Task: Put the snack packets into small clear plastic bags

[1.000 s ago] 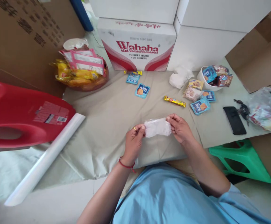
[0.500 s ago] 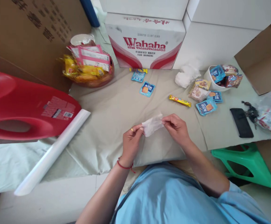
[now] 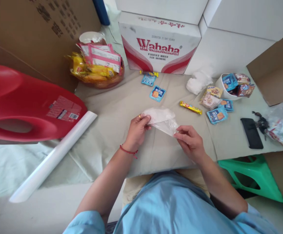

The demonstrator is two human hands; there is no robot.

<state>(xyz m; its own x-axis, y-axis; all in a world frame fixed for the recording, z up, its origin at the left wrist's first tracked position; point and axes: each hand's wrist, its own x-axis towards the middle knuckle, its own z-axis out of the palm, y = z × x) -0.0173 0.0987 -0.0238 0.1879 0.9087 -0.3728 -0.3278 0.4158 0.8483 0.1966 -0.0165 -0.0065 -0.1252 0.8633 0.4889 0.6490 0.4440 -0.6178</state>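
Note:
Between my two hands stretches a thin, see-through plastic bag (image 3: pixel 162 121), partly unfolded and cloudy white along its upper part. My left hand (image 3: pixel 138 128) pinches its left end between thumb and fingers. At the lower right corner, my right hand (image 3: pixel 189 140) grips the film with its fingertips. Both hands are above the cloth near the front edge of the table. Beyond them lie a blue snack packet (image 3: pixel 157 93) and a yellow snack stick (image 3: pixel 190 107). Crumpled white plastic (image 3: pixel 198 83) sits farther back.
A bowl of snacks (image 3: pixel 112 83) stands at back left, a white bowl (image 3: pixel 223 92) at right with packets beside it. A red jug (image 3: pixel 34 94) and a film roll (image 3: pixel 56 156) lie left. A phone (image 3: pixel 251 133) is at right, a Wahaha carton (image 3: pixel 161 42) behind.
The bag has opened out from a narrow folded strip into a wider sheet. My right hand has moved down and slightly right, pulling its corner; the view has shifted a little.

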